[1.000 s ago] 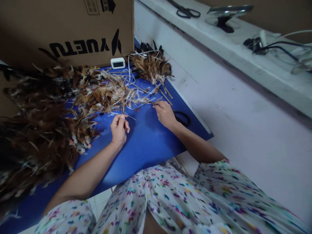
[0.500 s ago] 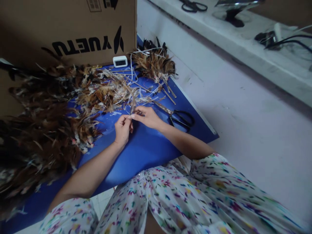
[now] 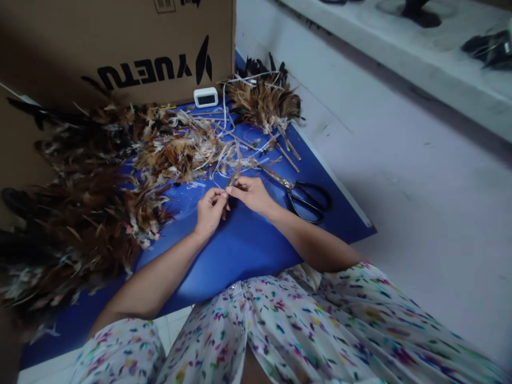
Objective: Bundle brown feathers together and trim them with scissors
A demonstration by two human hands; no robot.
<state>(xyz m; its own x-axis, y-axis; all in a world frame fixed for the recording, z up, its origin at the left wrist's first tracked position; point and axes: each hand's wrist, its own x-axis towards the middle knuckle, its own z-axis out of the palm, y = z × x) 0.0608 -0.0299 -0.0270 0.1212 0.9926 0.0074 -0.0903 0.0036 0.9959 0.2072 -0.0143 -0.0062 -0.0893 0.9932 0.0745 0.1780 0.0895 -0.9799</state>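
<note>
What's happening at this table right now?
A person's left hand pinches what looks like a small feather, and the right hand meets it at the fingertips; its exact grip is too small to tell. Scissors lie on the blue table beside the right forearm. Loose feathers spread to the left, and a fuller bundle lies behind.

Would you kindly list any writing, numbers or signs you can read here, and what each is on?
"YUETU", upside down, with a leaf-like logo, on the cardboard box.
Printed symbols on the same box: cut off at the picture's top edge, too unclear to read.
Small white digital display: too blurred to read.
</note>
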